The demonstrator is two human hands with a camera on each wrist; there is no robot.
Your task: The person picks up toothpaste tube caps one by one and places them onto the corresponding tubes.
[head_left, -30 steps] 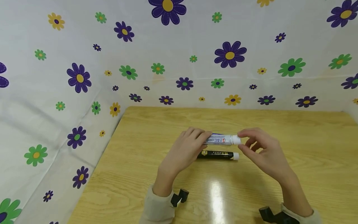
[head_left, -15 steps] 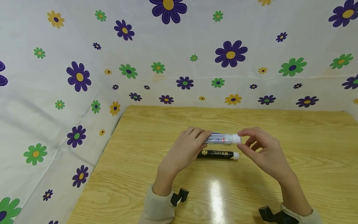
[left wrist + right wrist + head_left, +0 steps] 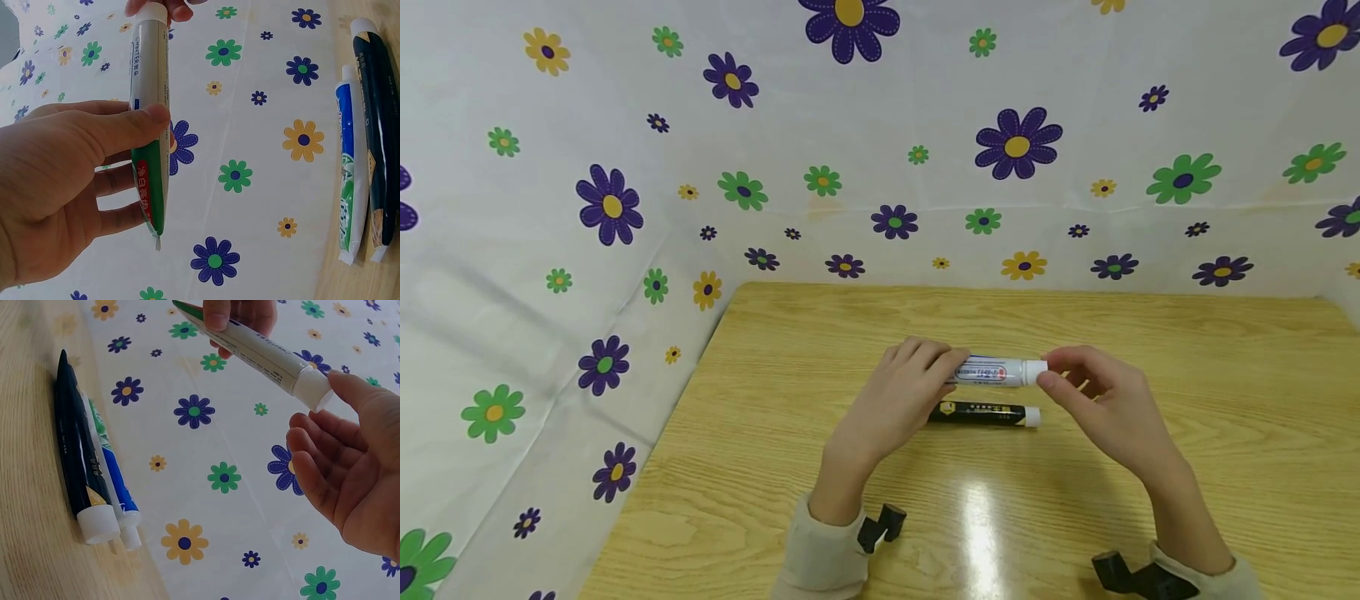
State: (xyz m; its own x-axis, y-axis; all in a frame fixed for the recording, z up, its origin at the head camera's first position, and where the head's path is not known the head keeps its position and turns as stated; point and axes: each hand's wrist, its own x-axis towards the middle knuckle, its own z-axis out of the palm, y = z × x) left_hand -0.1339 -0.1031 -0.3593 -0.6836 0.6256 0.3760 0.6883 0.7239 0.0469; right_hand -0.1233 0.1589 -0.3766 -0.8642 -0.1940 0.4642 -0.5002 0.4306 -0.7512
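Note:
My left hand (image 3: 891, 408) grips a white and green toothpaste tube (image 3: 988, 372) raised over the table, thumb on one face and fingers behind it. At its right end is a white cap (image 3: 312, 389). My right hand (image 3: 1112, 408) has thumb and index finger at this cap, pinching its end; the other fingers are loosely bent below. Under the held tube, a black toothpaste tube (image 3: 988, 413) with a white cap lies on the table. Alongside it lies a smaller blue and green tube (image 3: 353, 169), seen in both wrist views and mostly hidden in the head view.
The wooden table (image 3: 760, 375) has a bright glare patch near its front. White cloth with printed flowers (image 3: 850, 150) hangs behind the table and along its left side. Black wrist mounts (image 3: 880, 527) sit at both sleeves.
My right thumb and index finger have come closer together at the cap, the thumb now over its end. My left hand and the held tube have stayed in place.

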